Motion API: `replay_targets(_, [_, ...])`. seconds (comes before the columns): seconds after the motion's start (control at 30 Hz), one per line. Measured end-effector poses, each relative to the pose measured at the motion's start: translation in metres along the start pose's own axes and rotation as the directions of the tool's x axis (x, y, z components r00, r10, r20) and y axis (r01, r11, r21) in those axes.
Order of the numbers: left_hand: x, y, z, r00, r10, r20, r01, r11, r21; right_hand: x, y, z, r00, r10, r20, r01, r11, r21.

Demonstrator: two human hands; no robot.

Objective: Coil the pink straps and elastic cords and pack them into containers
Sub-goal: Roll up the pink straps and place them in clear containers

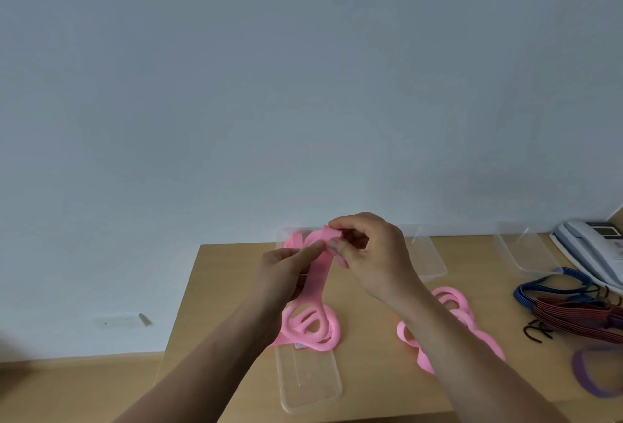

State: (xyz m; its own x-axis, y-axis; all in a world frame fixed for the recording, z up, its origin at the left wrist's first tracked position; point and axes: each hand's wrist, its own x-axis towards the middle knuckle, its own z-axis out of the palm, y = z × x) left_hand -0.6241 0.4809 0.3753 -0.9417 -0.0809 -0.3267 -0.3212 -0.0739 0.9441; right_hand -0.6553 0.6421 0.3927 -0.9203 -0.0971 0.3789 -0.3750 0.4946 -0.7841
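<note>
Head-worn camera faces the wall [303, 85], close above the desk [226, 287].

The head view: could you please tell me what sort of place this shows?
Probably an office or workroom: a wooden desk stands against a plain wall, a white phone sits at its far right, and clear plastic containers are laid out for packing.

Pink strap [319, 276]: flat webbing, top end folded over & pinched btwn left hand [286, 264] and right hand [374, 254]. It hangs down to loose loops piled on the far end of the clear tray [310, 382]. 2nd pink strap [453, 303]: loose tangle just R of it, partly behind the forearm. Back tub [429, 257] and right tub [526, 254]: clear plastic, upright. Blue cord [539, 287] & red-black cord [573, 314] lie bunched, touching, near the right tub.
</note>
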Motion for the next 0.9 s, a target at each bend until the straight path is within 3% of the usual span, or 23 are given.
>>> replay_targets(0.17, [-0.007,0.005,0.004,0.999,-0.017,0.035,0.017,1.000,-0.010,-0.003,0.001,0.004,0.987,-0.128,-0.094,0.123,0.991,-0.056])
replay_targets(0.63, [-0.007,0.006,0.000,0.992,0.043,0.117,-0.027,0.991,-0.133,-0.015,-0.007,0.007,0.922,-0.367,-0.120,0.346,0.923,-0.170])
replay_targets(0.8, [-0.002,-0.002,-0.004,0.994,0.051,0.099,-0.043,0.995,-0.086,-0.015,-0.005,0.002,0.961,-0.239,-0.141,0.232,0.970,-0.067])
replay_targets(0.9, [-0.002,-0.006,-0.004,0.993,0.069,0.099,-0.067,0.997,-0.025,-0.011,0.000,0.002,0.999,-0.053,-0.005,0.053,0.996,-0.077])
